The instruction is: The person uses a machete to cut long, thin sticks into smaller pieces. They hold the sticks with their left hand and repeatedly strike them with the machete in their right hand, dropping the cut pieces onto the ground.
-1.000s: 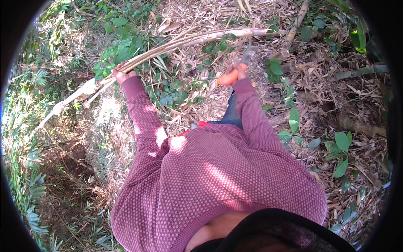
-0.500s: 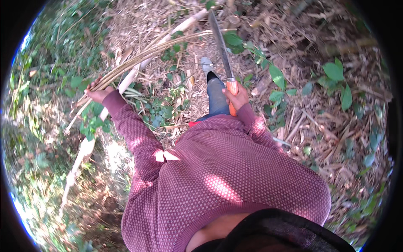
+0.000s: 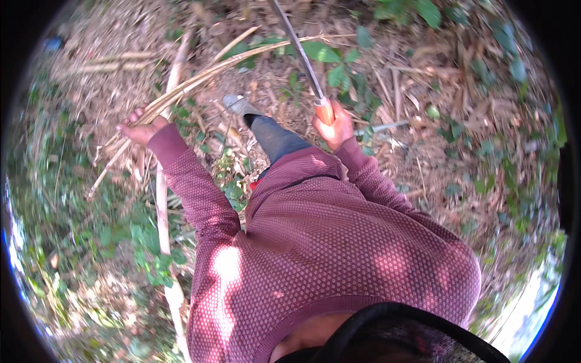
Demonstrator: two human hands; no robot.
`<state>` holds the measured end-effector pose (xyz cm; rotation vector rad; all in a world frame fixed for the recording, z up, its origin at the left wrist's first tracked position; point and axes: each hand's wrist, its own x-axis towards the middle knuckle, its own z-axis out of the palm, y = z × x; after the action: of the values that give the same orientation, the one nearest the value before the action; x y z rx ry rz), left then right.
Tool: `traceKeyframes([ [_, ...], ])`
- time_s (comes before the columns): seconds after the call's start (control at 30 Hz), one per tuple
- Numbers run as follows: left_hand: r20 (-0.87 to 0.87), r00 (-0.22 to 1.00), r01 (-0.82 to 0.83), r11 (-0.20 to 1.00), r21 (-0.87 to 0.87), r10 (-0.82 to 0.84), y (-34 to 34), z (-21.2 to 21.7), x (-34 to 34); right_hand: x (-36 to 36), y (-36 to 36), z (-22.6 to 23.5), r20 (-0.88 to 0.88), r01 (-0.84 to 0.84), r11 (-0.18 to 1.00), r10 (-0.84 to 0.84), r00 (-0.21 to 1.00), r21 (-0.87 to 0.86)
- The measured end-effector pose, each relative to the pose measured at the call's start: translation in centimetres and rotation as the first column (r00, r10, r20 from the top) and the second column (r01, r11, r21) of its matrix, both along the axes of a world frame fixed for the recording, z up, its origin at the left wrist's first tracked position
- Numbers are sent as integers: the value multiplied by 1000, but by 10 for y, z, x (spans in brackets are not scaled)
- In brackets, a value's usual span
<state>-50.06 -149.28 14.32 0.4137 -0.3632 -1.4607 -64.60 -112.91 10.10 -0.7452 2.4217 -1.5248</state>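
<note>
My left hand (image 3: 144,127) is closed around a bundle of long, thin, tan stalks (image 3: 196,80). The bundle slants from below the hand up to the right, its far tips close to the blade. In my right hand (image 3: 336,128) is a machete (image 3: 305,62), gripped by its orange-brown handle. Its long dark blade points away from me and a little left, and the tip runs out at the top edge. Both arms are stretched forward, well apart.
A long pale pole (image 3: 162,209) lies on the ground to my left, passing under the stalks. Dry leaf litter and chips cover the ground, with green leafy plants (image 3: 342,66) ahead. My grey shoe (image 3: 240,104) is stepped forward. A thin pale stick (image 3: 387,126) lies right of my right hand.
The view has turned, so the ground and pole have shifted. One foot now shows farther left. Both hands keep their hold, and the machete sits slightly higher and more to the left in view.
</note>
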Motion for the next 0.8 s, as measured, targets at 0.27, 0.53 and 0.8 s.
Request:
traceKeyframes([
  [0.27, -235, 883, 415, 910, -14, -406, 50, 47, -89, 20, 64, 21, -163, 292, 918, -342, 926, -268],
  [0.53, -36, 732, 676, 732, -91, -680, 153, 56, -175, 62, 94, -20, -153, 475, 851, -512, 845, -224],
  [0.8, 143, 748, 643, 761, 82, -648, 208, 61, -212, 38, 131, 16, 105, 556, 809, -546, 831, -193],
])
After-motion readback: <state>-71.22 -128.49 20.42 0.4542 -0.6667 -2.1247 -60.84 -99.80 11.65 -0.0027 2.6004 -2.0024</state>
